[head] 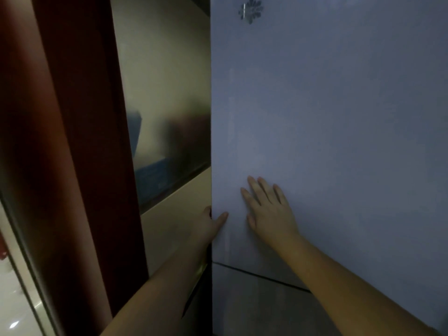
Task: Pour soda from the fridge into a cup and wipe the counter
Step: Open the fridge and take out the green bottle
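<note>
- Two bare hands are on the big pale grey-blue fridge door point(339, 117), which pretty much fills the right half of the view; the door looks closed as far as I can tell, so no soda or cup anywhere in sight
- the left hand point(209, 224) hooks around the door's left edge, low down; thumb lies flat on the front face, the other fingers curl behind the edge out of view, so it's gripping the edge
- the right hand point(266, 209) lies flat on the door face just beside the left one, fingers straight and slightly spread, palm pressed against the surface; not grabbing anything
- a small silvery snowflake-shaped sticker point(251, 8) sits way up at the top of the door
- below the hands a dark slanted seam splits that door from a greyer lower fridge door point(254, 306)
- left of the fridge there's a shiny cream wall panel point(164, 81) with blurry reflections; can't make out what they are
- further left, a dark reddish-brown wooden door frame point(80, 141) runs top to bottom
- bottom-left corner shows a bit of glossy pale floor point(14, 311) with a light spot; the whole scene is pretty dim
</note>
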The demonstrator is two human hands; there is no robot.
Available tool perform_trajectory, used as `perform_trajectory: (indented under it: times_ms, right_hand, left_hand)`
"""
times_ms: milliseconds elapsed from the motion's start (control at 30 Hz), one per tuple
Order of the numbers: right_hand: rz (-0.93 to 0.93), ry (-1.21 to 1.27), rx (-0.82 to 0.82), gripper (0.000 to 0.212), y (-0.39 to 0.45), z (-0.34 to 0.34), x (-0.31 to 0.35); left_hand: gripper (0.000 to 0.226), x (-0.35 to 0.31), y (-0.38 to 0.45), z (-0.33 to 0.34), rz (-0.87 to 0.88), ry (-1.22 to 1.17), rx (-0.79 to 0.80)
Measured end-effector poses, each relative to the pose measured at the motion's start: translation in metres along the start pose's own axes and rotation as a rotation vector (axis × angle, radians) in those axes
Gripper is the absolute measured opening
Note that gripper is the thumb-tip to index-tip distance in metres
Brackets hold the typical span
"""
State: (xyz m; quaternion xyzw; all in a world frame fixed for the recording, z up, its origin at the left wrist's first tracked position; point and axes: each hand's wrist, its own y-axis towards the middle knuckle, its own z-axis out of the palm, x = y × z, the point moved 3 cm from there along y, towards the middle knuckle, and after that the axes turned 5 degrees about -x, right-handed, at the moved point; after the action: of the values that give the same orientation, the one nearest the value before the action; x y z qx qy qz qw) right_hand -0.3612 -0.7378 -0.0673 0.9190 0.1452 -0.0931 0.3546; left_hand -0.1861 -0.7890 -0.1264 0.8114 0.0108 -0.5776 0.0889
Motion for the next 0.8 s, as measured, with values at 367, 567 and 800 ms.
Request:
perform_trajectory:
  times_ms: [367,567,800]
  right_hand:
    - [0.061,-0.022,0.049,0.078,-0.018,-0.009,0.022]
    - [0.155,0.042,0.096,0.073,-0.041,-0.039,0.051]
    - [0.298,0.12,-0.037,0.076,-0.086,-0.083,0.099]
  left_hand:
    - [0.071,0.012,-0.025,-0.016,0.013,-0.072,0.021]
    - [0.059,0.01,-0.063,-0.034,0.082,0.007,0.002]
    - [0.051,0.009,-0.124,-0.058,0.147,0.132,0.064]
